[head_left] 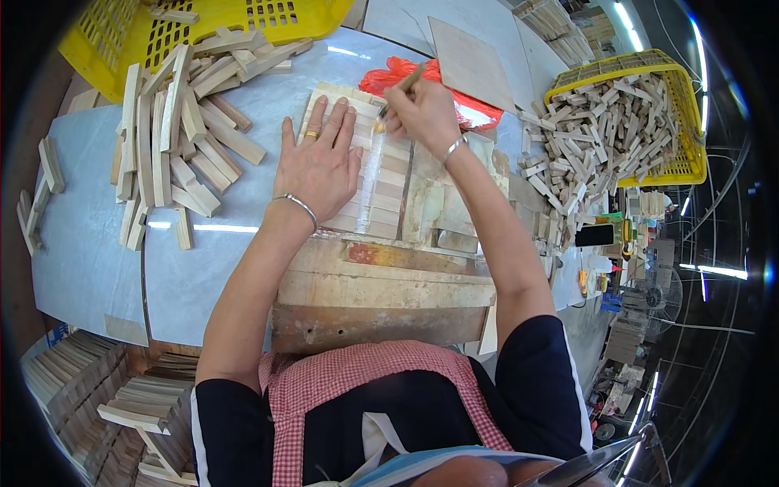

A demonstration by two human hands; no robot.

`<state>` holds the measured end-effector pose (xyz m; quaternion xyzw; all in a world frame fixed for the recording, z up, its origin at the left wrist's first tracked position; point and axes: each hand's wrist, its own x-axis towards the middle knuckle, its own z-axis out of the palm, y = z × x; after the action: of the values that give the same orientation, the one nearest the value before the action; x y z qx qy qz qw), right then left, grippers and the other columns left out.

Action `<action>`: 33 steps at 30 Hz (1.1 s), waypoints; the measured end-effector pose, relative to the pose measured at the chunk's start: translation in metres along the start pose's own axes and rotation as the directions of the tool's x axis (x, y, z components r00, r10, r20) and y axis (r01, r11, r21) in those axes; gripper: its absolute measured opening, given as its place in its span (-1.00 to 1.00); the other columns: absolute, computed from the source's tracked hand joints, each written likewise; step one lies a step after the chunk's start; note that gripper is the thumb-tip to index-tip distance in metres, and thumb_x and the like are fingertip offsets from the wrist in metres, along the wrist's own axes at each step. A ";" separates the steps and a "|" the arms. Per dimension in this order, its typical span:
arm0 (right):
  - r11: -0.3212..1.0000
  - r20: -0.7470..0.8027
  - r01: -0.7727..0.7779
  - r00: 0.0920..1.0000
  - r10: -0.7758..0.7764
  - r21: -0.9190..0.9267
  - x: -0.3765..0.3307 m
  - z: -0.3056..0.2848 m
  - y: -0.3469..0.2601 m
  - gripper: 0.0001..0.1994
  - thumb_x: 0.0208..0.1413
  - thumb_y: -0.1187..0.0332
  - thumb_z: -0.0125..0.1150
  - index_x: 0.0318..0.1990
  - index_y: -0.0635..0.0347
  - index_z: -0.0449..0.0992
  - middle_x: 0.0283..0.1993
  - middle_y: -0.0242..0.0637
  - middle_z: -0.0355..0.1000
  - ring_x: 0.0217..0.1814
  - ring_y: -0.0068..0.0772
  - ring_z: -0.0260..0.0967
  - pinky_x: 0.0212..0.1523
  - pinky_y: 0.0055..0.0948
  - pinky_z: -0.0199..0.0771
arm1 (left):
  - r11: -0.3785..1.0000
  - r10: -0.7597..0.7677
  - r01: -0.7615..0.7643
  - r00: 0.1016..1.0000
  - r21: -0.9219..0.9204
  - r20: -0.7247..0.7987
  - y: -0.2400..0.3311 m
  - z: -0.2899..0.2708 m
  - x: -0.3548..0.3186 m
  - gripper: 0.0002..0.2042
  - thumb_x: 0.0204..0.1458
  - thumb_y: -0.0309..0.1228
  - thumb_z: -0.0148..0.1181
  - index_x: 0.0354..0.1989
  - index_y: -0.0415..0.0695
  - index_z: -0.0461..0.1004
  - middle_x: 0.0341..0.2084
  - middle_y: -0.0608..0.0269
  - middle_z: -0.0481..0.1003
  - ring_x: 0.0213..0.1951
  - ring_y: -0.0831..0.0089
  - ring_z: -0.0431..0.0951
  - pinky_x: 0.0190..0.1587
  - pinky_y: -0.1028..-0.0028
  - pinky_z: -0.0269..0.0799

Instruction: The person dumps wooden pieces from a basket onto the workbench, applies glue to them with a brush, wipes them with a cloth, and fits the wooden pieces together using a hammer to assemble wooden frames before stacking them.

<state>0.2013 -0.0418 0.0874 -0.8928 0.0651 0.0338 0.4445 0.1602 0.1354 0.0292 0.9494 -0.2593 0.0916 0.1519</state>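
Note:
A row of pale wooden strips (385, 183) lies side by side in front of me, with a white, wet-looking streak (369, 183) running across them. My left hand (320, 158) rests flat on the strips left of the streak, its fingers stretched out and a little apart. In my right hand (426, 109) is a brush (413, 77), its handle sticking up past my fingers. The brush's tip is at the far end of the streak. A stained, pale-crusted board (438, 191) sits just right of the strips.
Loose wooden sticks (182, 130) are heaped at the left, beside a yellow basket (316, 20). Red plastic (389, 75) and a flat board (471, 61) lie beyond my right hand. Short wood pieces fill another yellow basket (694, 146) and spill out at the right.

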 end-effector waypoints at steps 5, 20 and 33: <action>0.742 0.002 0.378 0.892 -0.453 -0.553 0.011 0.004 0.000 -0.75 0.07 0.30 0.12 -0.48 0.36 0.45 -0.67 -0.12 0.41 -0.64 -0.24 0.44 -0.56 -0.36 0.47 | 1.000 0.003 -0.003 1.000 -0.006 0.022 0.001 -0.002 0.001 -0.50 0.18 -0.21 -0.22 0.29 -0.11 0.13 0.33 0.27 0.06 0.37 0.29 -0.03 0.27 -0.09 -0.02; 0.814 0.240 0.064 0.966 0.094 -0.577 0.036 0.007 -0.034 -0.74 -0.07 0.29 0.10 -0.45 0.37 0.55 -0.55 0.02 0.48 -0.40 -0.07 0.52 -0.25 -0.24 0.52 | 1.000 0.003 -0.002 1.000 -0.022 0.028 0.001 -0.001 0.001 -0.49 0.19 -0.20 -0.26 0.29 -0.12 0.12 0.33 0.28 0.05 0.37 0.29 -0.07 0.27 -0.11 -0.06; 0.686 0.172 0.516 0.845 -0.507 -0.514 -0.061 0.026 -0.005 -0.87 0.03 0.40 0.12 -0.47 0.28 0.44 -0.61 -0.02 0.37 -0.59 0.01 0.39 -0.54 -0.23 0.41 | 1.000 0.003 -0.003 1.000 0.013 0.027 -0.001 0.000 -0.001 -0.50 0.19 -0.21 -0.22 0.30 -0.11 0.11 0.33 0.31 0.05 0.37 0.30 -0.04 0.27 -0.09 -0.03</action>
<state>0.1419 -0.0128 0.0826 -0.9629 -0.2020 -0.0671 0.1660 0.1600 0.1368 0.0284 0.9511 -0.2622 0.0808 0.1421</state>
